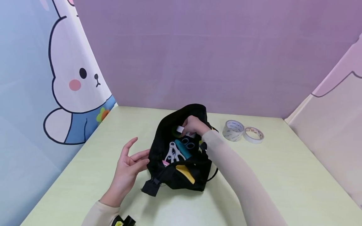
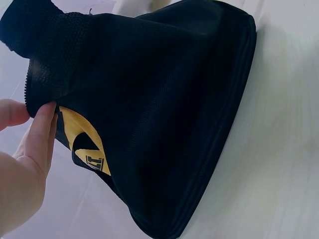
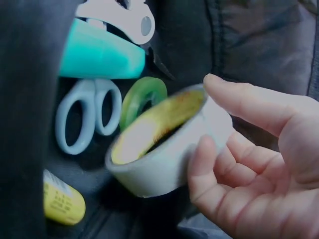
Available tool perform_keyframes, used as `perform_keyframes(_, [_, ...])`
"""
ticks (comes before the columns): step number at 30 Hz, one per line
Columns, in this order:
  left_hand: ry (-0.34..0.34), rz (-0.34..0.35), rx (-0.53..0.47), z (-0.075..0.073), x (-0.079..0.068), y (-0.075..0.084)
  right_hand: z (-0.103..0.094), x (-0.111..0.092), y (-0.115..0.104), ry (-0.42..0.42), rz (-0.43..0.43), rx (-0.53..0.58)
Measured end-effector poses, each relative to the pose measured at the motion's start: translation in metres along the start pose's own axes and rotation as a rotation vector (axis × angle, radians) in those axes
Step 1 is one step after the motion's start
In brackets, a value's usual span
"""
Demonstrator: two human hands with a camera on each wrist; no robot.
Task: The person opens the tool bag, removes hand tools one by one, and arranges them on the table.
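A black fabric bag (image 1: 176, 180) stands with its mouth open in the head view. Inside it, my right hand (image 1: 193, 125) pinches a white roll of tape (image 3: 164, 172) between thumb and fingers, tilted in the right wrist view. Beside the roll lie a green tape roll (image 3: 132, 102), blue-grey scissors handles (image 3: 87, 117) and a teal object (image 3: 102, 52). My left hand (image 1: 128, 169) touches the bag's left rim with extended fingers; in the left wrist view its fingertips meet the zippered edge (image 2: 27, 92).
Two tape rolls, a wide clear one (image 1: 233, 135) and a narrow one (image 1: 254, 139), sit right of the bag on the pale table (image 1: 282, 175). The bag also holds a white-handled tool (image 1: 173, 152), a yellow-ended tube (image 3: 62, 201) and a yellow piece (image 1: 185, 173).
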State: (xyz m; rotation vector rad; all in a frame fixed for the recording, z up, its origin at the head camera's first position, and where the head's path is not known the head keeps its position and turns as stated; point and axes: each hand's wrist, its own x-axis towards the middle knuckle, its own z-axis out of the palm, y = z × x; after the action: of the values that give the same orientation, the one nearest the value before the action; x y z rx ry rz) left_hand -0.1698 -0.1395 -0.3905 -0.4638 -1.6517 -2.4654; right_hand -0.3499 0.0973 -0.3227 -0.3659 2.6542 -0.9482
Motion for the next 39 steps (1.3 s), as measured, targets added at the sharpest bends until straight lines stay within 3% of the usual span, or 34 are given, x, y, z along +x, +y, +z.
perform_keyframes(6, [-0.002,0.0,-0.008,-0.001,0.0,-0.001,-0.006,-0.004,-0.003,-0.002,-0.022,-0.002])
perform_keyframes(19, [0.001,-0.009,0.003,-0.001,0.001,-0.001,-0.023,-0.015,-0.019,-0.138,0.027,-0.031])
perform_keyframes(27, [0.003,-0.006,-0.001,-0.002,0.002,0.0,-0.03,-0.021,-0.03,-0.191,-0.004,-0.019])
perform_keyframes(39, [0.011,-0.006,-0.001,0.0,0.001,0.0,-0.05,-0.032,-0.038,-0.258,-0.049,0.113])
